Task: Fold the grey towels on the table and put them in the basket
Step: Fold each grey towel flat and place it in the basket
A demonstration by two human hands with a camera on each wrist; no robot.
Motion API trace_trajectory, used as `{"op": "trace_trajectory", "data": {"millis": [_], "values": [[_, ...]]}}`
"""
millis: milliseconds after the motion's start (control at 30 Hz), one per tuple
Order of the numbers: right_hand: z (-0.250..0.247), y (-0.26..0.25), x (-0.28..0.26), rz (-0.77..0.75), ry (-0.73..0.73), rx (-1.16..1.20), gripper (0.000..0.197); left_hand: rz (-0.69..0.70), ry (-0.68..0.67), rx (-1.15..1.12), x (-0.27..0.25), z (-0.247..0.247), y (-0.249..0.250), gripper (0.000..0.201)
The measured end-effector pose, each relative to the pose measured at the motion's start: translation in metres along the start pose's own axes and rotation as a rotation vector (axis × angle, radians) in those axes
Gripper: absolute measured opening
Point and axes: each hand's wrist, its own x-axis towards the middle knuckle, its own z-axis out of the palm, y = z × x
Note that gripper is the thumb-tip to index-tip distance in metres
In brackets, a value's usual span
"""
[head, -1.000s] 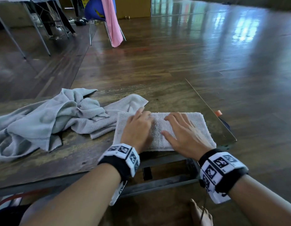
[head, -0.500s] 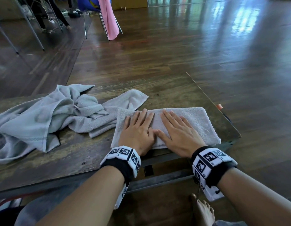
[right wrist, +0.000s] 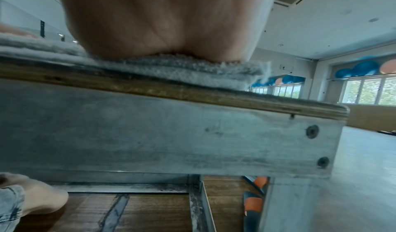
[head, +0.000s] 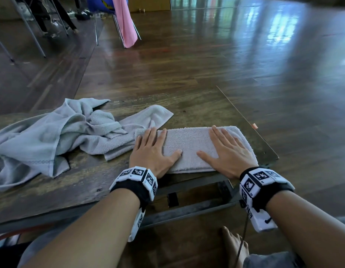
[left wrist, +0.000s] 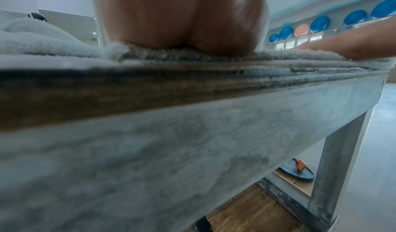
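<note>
A folded grey towel point(head: 189, 146) lies as a long strip near the front right corner of the wooden table point(head: 196, 111). My left hand point(head: 151, 149) presses flat on its left end, fingers straight. At the right end my right hand point(head: 228, 149) presses flat the same way. Both wrist views show only a palm heel on the towel point(left wrist: 150, 53) point(right wrist: 193, 69) at the table edge; the fingers are hidden there. A heap of crumpled grey towels point(head: 57, 134) lies on the left of the table, one corner touching the folded towel. No basket is in view.
The table's right edge point(head: 247, 120) runs close beside the folded towel. A bare foot point(head: 233, 246) rests on the floor under the front edge. Chairs and a hanging pink cloth point(head: 125, 22) stand far back on the wooden floor.
Both hands slid apart along the folded towel, from side by side at its middle out to its two ends. The towel lies flatter and longer.
</note>
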Motion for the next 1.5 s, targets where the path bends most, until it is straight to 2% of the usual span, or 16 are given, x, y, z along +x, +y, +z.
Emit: {"op": "trace_trajectory", "data": {"millis": [233, 433, 533, 600, 667, 700, 767, 900, 1100, 1200, 1267, 1367, 1433, 1500], "values": [[-0.008, 0.031, -0.006, 0.163, -0.044, 0.011, 0.11, -0.007, 0.014, -0.011, -0.003, -0.001, -0.013, 0.112], [-0.013, 0.029, -0.01, 0.206, -0.08, 0.036, 0.108, -0.008, 0.039, -0.013, -0.005, -0.001, -0.013, 0.111], [-0.029, 0.012, -0.009, 0.228, -0.051, -0.132, 0.102, -0.022, 0.044, -0.007, -0.006, -0.002, -0.011, 0.112], [-0.045, -0.013, -0.007, 0.126, 0.11, -0.305, 0.083, -0.03, 0.052, -0.01, -0.005, -0.002, -0.01, 0.112], [-0.057, -0.047, -0.008, -0.055, 0.231, -0.298, 0.06, -0.042, 0.05, -0.015, -0.006, -0.003, -0.009, 0.112], [-0.058, -0.062, -0.011, -0.132, 0.24, -0.256, 0.052, -0.048, 0.047, -0.009, -0.006, -0.003, -0.009, 0.112], [-0.052, -0.08, -0.021, -0.205, 0.188, -0.196, 0.043, -0.058, 0.034, -0.005, -0.006, -0.004, -0.009, 0.112], [-0.032, -0.083, -0.031, -0.165, 0.045, -0.127, 0.031, -0.095, -0.005, -0.034, -0.005, -0.007, -0.008, 0.112], [-0.03, -0.079, -0.024, -0.14, 0.084, -0.155, 0.035, -0.161, -0.091, 0.091, -0.004, -0.024, 0.002, 0.116], [-0.032, -0.077, -0.021, -0.092, 0.075, -0.127, 0.041, -0.145, -0.032, 0.159, -0.002, -0.036, 0.01, 0.113], [-0.033, -0.072, -0.023, -0.049, 0.083, -0.114, 0.052, -0.048, 0.027, 0.185, -0.005, -0.037, 0.013, 0.102], [-0.032, -0.065, -0.032, -0.154, 0.118, -0.18, 0.061, 0.023, 0.014, 0.172, -0.016, -0.032, 0.01, 0.085], [-0.029, -0.064, -0.039, -0.256, 0.055, -0.168, 0.068, 0.024, 0.003, 0.135, -0.024, -0.03, 0.009, 0.077], [-0.024, -0.062, -0.043, -0.293, -0.007, -0.17, 0.075, 0.053, 0.015, 0.116, -0.032, -0.029, 0.011, 0.074]]}}
